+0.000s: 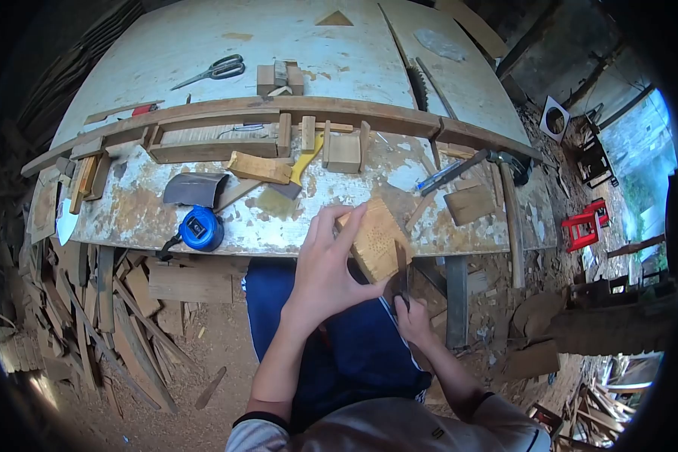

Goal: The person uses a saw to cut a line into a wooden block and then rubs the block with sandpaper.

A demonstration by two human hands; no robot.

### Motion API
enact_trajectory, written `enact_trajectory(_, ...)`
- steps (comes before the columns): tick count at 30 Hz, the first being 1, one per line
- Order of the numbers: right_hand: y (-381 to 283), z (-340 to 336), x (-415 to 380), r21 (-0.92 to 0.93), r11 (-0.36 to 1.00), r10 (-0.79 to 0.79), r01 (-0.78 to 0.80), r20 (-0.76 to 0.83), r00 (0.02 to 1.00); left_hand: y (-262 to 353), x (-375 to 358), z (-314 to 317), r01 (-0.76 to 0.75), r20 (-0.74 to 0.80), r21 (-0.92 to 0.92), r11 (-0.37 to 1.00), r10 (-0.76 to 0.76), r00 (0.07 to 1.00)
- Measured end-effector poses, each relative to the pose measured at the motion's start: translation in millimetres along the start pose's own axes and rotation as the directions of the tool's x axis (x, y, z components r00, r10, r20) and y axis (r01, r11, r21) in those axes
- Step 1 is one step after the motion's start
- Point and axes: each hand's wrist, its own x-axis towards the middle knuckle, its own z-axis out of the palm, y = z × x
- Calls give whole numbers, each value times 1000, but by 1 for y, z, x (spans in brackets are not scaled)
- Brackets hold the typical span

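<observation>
My left hand (pixel 322 265) grips a pale wooden block (pixel 377 237) over the bench's front edge, with the thumb at its lower end and the fingers along its left side. Small dark marks dot the block's face. In my right hand (pixel 417 322), below the block, is the dark handle of a knife (pixel 401 265). Its narrow dark blade points up along the block's right side; whether it touches the wood is hard to tell. Part of the handle is hidden by my fingers.
On the worn workbench (pixel 271 239) lie a blue tape measure (pixel 201 230), a curled dark sheet (pixel 194 189), a yellow-handled scraper (pixel 306 162), a hammer (pixel 511 162) and scissors (pixel 222 69). A long wooden rail (pixel 339 108) crosses the bench. Scrap wood (pixel 132 339) leans below left.
</observation>
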Motion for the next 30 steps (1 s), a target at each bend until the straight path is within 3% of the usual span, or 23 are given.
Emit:
enact_trajectory(3, -25, -11, 15, 3, 999, 42, -42, 14, 999, 4, -11, 4, 59, 25, -14, 998, -59, 998)
enact_trajectory(7, 5, 2, -7, -14, 1000, 18, -18, -23, 1000, 1, -4, 3, 56, -4, -17, 998, -56, 998)
enact_trajectory(11, -36, -10, 16, 16, 996, 84, -84, 15, 996, 4, -4, 2, 62, 7, -5, 998, -62, 998)
enact_trajectory(15, 12, 8, -7, -27, 1000, 5, -7, -48, 999, 3, -1, 0, 47, -4, 1, 999, -47, 999)
enact_trajectory(19, -34, -6, 18, 44, 997, 56, -56, -4, 998, 6, -11, 4, 80, 23, -1, 997, -80, 997)
enact_trajectory(21, 1, 6, 4, -4, 1000, -20, 20, -29, 999, 3, -2, 0, 60, 5, 1, 998, -60, 998)
enact_trajectory(30, 7, 4, 8, -126, 990, -75, 58, -137, 988, 6, -5, 8, 14, 23, -49, 999, -13, 1000)
